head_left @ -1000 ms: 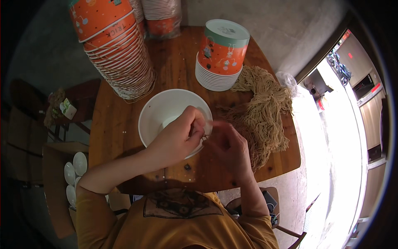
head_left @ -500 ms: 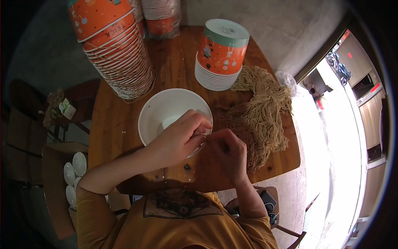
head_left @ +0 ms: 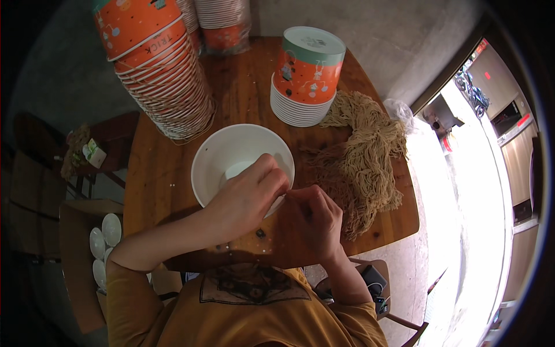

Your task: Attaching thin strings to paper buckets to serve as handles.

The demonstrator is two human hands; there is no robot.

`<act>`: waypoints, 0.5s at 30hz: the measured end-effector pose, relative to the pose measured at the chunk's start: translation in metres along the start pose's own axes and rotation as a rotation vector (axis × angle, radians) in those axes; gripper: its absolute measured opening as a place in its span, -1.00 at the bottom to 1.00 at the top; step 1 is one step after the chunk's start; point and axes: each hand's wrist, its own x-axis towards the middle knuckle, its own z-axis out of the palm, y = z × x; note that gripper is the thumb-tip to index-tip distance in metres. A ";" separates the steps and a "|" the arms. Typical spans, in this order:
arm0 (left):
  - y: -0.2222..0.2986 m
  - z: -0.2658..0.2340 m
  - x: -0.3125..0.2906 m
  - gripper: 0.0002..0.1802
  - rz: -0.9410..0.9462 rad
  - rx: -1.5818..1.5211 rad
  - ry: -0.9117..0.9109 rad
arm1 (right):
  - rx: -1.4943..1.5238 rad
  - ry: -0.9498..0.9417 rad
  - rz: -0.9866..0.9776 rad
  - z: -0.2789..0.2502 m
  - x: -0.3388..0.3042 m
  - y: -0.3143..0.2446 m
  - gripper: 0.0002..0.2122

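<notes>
A white-lined paper bucket (head_left: 217, 153) stands mouth up on the wooden table in front of me. My left hand (head_left: 254, 196) reaches over it, fingers curled and pinched at the right side of its rim. Just outside that rim, my right hand (head_left: 319, 220) has thumb and forefinger pressed together, its tips meeting those of the left. Whatever lies between the fingertips is hidden and too small to name. A bundle of tan cords (head_left: 373, 168) lies right of my right hand, its strands spread over the tabletop.
Nested orange buckets with cord loops (head_left: 165, 81) tower at the back left. Upside-down buckets (head_left: 309, 75) are stacked at the back right, and plastic-wrapped ones (head_left: 222, 26) stand behind. A carton (head_left: 78, 260) holding white round pieces (head_left: 111, 229) sits lower left. The table's right edge (head_left: 417, 220) lies beyond the cords.
My left fingers have curled in lower and tighter at the rim, covering the gap where a small pale bit showed. My right hand has dipped slightly. The bucket stays almost where it was.
</notes>
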 end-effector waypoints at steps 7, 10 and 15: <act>0.002 -0.003 0.000 -0.89 -0.088 -0.094 0.000 | -0.021 0.015 -0.043 0.001 -0.001 0.001 -0.85; 0.001 -0.004 0.001 -0.82 -0.148 -0.158 0.054 | 0.042 0.001 0.058 0.002 -0.001 -0.002 -0.87; 0.007 -0.015 0.000 -0.74 -0.274 -0.184 -0.003 | 0.204 0.011 0.259 0.003 0.000 -0.001 -0.91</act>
